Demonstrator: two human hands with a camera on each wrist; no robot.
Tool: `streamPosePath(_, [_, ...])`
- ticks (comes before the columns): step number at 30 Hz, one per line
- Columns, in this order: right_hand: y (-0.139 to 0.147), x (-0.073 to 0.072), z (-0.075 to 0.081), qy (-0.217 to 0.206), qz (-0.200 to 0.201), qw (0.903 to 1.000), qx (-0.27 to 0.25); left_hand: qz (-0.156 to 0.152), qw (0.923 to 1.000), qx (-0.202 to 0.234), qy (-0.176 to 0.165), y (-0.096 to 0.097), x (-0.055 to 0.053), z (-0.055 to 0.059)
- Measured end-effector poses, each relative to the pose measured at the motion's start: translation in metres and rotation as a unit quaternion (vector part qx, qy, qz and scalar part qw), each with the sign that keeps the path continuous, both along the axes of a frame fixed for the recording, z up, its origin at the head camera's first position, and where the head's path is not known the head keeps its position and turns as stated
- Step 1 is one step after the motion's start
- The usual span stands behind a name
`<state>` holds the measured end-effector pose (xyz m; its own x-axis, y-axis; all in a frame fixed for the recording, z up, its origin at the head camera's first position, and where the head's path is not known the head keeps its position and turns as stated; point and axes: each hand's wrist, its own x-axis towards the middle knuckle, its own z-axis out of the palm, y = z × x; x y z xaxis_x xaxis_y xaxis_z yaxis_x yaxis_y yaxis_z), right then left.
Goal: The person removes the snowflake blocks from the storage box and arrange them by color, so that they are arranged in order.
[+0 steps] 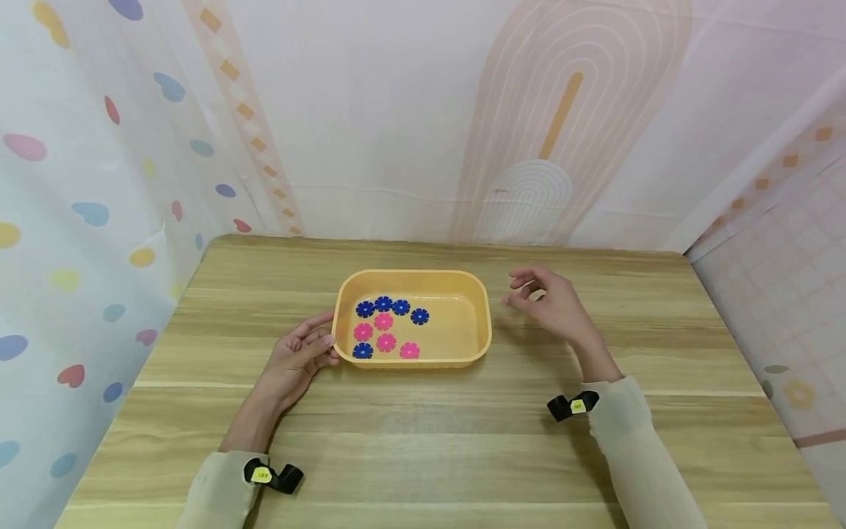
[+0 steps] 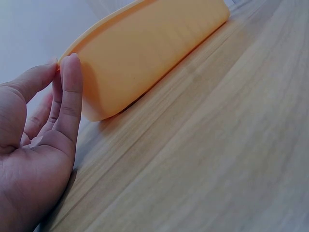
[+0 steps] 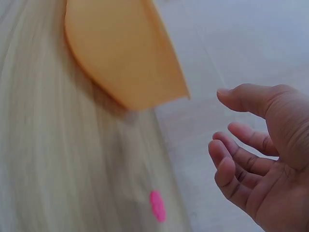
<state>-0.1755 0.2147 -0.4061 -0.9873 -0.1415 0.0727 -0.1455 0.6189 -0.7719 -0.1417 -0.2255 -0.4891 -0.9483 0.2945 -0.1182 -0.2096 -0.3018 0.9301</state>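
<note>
A yellow-orange plastic basin [image 1: 463, 323] stands on the table, with several blue snowflake discs [image 1: 419, 317] and several pink snowflake discs [image 1: 386, 342] lying mostly in its left half. My left hand [image 1: 297, 360] pinches the basin's left rim; in the left wrist view the thumb [image 2: 36, 79] and fingertips meet at that edge. To the right of the basin my right hand [image 1: 551, 303] hovers with nothing in it, its fingers loosely bent and apart from the rim. One pink disc [image 3: 157, 206] shows on the tabletop in the right wrist view.
The wood-grain table [image 1: 423, 448] ends at the back against a patterned cloth [image 1: 370, 132]. A second cloth with coloured spots [image 1: 92, 213] hangs along the left side. Black wrist cameras [image 1: 274, 476] sit on both sleeves.
</note>
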Motion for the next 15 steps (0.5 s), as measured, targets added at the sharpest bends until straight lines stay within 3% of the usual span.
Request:
streamPosePath(7, [-0.023, 0.000, 0.012, 0.002, 0.055, 0.9983, -0.020, -0.001, 1.0000, -0.002, 0.001, -0.001, 0.000, 0.001])
streamPosePath(15, [-0.049, -0.003, 0.013, -0.001, 0.104, 0.9944, -0.018, 0.000, 1.0000, -0.005, 0.001, -0.001, 0.001, 0.001])
